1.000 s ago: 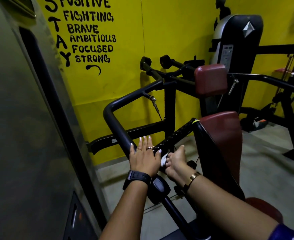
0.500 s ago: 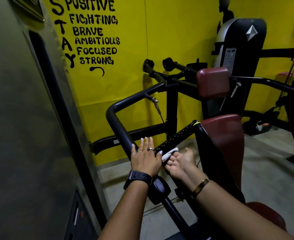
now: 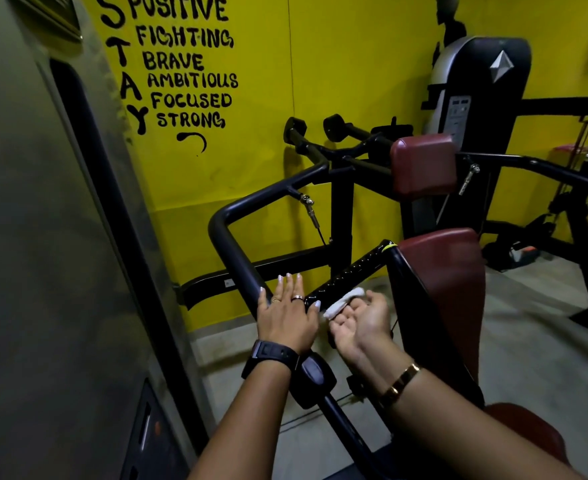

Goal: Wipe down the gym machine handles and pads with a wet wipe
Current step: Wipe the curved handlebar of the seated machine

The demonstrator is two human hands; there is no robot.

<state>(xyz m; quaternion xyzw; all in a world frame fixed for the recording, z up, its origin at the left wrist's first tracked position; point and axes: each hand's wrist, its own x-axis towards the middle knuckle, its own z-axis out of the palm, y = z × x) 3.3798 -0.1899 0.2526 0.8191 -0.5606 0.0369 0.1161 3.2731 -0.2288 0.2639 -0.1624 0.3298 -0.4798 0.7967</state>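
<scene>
Against the near side of the drilled black bar [image 3: 351, 273], toward its lower end: wet wipe [image 3: 342, 301], bunched and white, pinched by right hand [image 3: 361, 322] with fingers curled round it and palm turned up. Differs from 1 s ago: back then tucked almost out of sight in a knuckles-up fist lower on the bar; now rolled over and slid a little way up, with far more cloth showing. Reads as 1 stroke of a rub along that bar, travelling toward its yellow-ringed top end. Left hand [image 3: 287, 315] unchanged across all 3 pictures: flat on the curved frame tube [image 3: 237, 251] just beside the bar's foot, fingers straight and together, gripping nothing, most likely steadying. Touches neither the wipe nor the other hand, though close by. Means, for the task, only a short stretch of 1 bar covered, with the upper part not yet reached. Probably leaves plenty to do: large maroon back pad [image 3: 448, 289] right of the bar, smaller maroon pad [image 3: 422, 168] above it, and the 2 round-ended handles [image 3: 296, 128] by the yellow wall [image 3: 354, 64], all untouched at this moment. Cannot tell dampness of the wipe, nor any contact with the bar's far side.
</scene>
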